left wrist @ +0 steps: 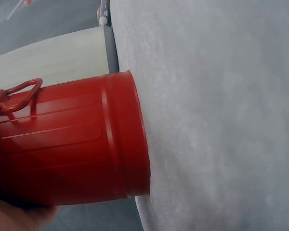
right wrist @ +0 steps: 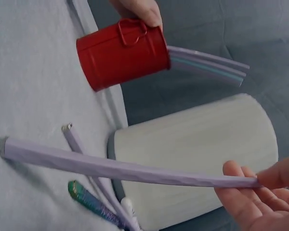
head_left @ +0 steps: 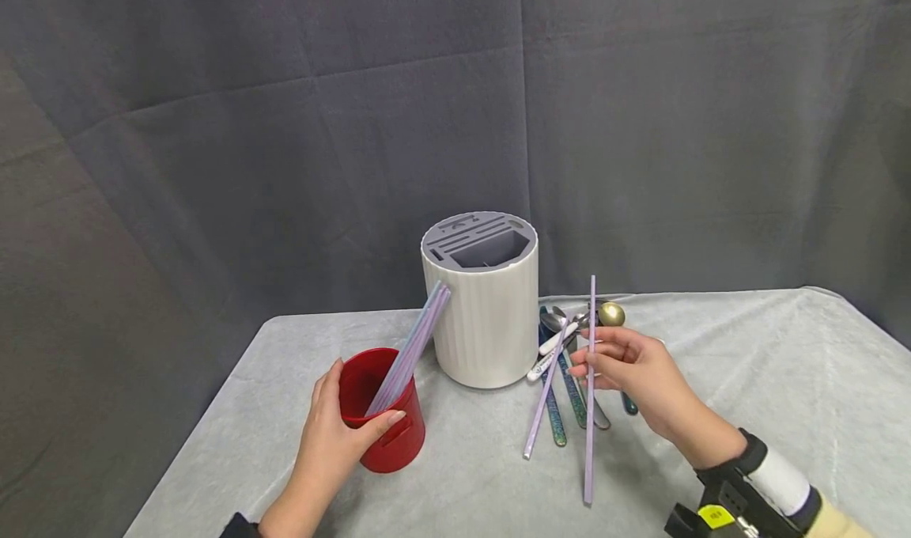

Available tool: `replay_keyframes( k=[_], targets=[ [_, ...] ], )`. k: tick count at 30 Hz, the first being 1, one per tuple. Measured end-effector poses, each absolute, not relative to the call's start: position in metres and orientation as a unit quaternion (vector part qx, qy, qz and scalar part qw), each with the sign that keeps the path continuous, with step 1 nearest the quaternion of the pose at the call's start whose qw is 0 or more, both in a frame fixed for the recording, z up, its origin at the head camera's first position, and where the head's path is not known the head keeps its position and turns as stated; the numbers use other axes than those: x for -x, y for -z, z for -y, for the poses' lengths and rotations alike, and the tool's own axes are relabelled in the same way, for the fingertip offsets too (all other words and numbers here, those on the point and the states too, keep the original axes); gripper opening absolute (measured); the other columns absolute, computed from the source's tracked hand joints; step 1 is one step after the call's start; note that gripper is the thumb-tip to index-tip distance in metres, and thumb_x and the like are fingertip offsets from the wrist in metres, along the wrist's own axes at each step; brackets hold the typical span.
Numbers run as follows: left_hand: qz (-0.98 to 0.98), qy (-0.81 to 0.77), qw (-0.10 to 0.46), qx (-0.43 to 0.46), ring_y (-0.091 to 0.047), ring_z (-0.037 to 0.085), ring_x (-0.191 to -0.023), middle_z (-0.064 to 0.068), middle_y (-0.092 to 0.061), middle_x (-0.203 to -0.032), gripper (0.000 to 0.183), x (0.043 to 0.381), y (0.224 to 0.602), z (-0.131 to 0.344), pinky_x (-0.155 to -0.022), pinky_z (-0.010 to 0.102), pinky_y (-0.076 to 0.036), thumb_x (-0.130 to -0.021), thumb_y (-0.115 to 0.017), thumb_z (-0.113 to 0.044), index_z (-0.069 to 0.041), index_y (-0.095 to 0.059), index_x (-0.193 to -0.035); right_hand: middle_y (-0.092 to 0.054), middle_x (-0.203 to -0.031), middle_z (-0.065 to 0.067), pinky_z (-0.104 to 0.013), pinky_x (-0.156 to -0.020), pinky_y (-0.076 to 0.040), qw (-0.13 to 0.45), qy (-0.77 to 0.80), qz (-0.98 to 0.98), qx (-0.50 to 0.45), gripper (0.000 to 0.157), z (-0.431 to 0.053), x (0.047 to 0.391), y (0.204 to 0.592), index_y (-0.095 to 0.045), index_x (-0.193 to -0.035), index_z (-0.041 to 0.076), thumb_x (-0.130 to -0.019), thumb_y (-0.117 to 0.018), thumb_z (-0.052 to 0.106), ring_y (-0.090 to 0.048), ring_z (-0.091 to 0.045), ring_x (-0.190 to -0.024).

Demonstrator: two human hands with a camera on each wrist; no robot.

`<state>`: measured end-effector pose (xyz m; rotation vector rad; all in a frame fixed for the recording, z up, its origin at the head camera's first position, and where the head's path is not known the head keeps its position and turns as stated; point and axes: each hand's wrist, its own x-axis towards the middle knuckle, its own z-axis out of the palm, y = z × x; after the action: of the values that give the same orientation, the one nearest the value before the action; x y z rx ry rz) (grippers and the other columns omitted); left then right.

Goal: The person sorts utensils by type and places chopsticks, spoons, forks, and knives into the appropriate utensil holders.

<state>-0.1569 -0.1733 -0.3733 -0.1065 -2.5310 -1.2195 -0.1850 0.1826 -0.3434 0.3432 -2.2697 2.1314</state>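
My left hand (head_left: pixel 333 435) grips a small red metal bucket (head_left: pixel 398 443) at its rim, the thumb on the near side. Its wire handle (left wrist: pixel 24 96) shows in the left wrist view. Several lavender and pale blue chopsticks (head_left: pixel 413 344) lean out of the bucket. Over on the right, my right hand (head_left: pixel 633 368) pinches one lavender chopstick (right wrist: pixel 135 173) near one end between thumb and fingers; the other end points down toward the table. Another lavender chopstick (head_left: pixel 544 399) lies below it, across a pile of cutlery.
A white ribbed utensil holder (head_left: pixel 491 324) with a grey slotted top stands behind both hands. Beside it lie spoons and other cutlery with white handles (head_left: pixel 551 356) and glittery blue-green handles (head_left: pixel 555 419), plus a gold spoon (head_left: pixel 611 314). A grey curtain (head_left: pixel 640 126) hangs behind the cloth-covered table (head_left: pixel 769 380).
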Motion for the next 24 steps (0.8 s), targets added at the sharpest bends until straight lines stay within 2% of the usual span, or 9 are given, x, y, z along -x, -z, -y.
replay_keyframes(
  k=[5, 10, 16, 24],
  targets=[
    [0.888, 0.426, 0.169, 0.042, -0.035, 0.03, -0.118, 0.015, -0.031, -0.137, 0.099, 0.158, 0.375, 0.173, -0.093, 0.053, -0.039, -0.068, -0.078, -0.041, -0.004, -0.021, -0.14, -0.066, -0.09, -0.005, -0.036, -0.073, -0.052, 0.024, -0.705, 0.691, -0.155, 0.033, -0.177, 0.177, 0.336, -0.045, -0.114, -0.01, -0.087, -0.058, 0.004, -0.064, -0.024, -0.082],
    [0.888, 0.426, 0.169, 0.042, -0.035, 0.03, -0.118, 0.015, -0.031, -0.137, 0.099, 0.159, 0.375, 0.173, -0.093, 0.053, -0.039, -0.068, -0.077, -0.041, -0.004, -0.021, -0.14, -0.066, -0.087, -0.007, -0.036, -0.073, -0.052, 0.081, -0.75, 0.619, -0.217, 0.018, -0.157, 0.171, 0.325, -0.051, -0.103, -0.003, -0.086, -0.055, -0.005, -0.064, -0.026, -0.08],
    [0.887, 0.429, 0.165, 0.042, -0.035, 0.03, -0.118, 0.015, -0.031, -0.137, 0.099, 0.157, 0.372, 0.173, -0.092, 0.052, -0.04, -0.069, -0.077, -0.043, -0.004, -0.021, -0.14, -0.066, -0.09, -0.009, -0.038, -0.076, -0.051, 0.152, -0.786, 0.522, -0.293, 0.023, -0.117, 0.169, 0.307, -0.053, -0.102, 0.0, -0.084, -0.05, -0.014, -0.064, -0.028, -0.081],
    [0.889, 0.426, 0.161, 0.038, -0.035, 0.03, -0.118, 0.015, -0.031, -0.137, 0.1, 0.156, 0.373, 0.173, -0.093, 0.052, -0.039, -0.068, -0.077, -0.044, -0.004, -0.02, -0.14, -0.065, -0.095, -0.006, -0.041, -0.083, -0.048, 0.185, -0.782, 0.481, -0.351, 0.027, -0.066, 0.169, 0.294, -0.054, -0.106, 0.006, -0.084, -0.053, -0.01, -0.062, -0.027, -0.088]
  ],
)
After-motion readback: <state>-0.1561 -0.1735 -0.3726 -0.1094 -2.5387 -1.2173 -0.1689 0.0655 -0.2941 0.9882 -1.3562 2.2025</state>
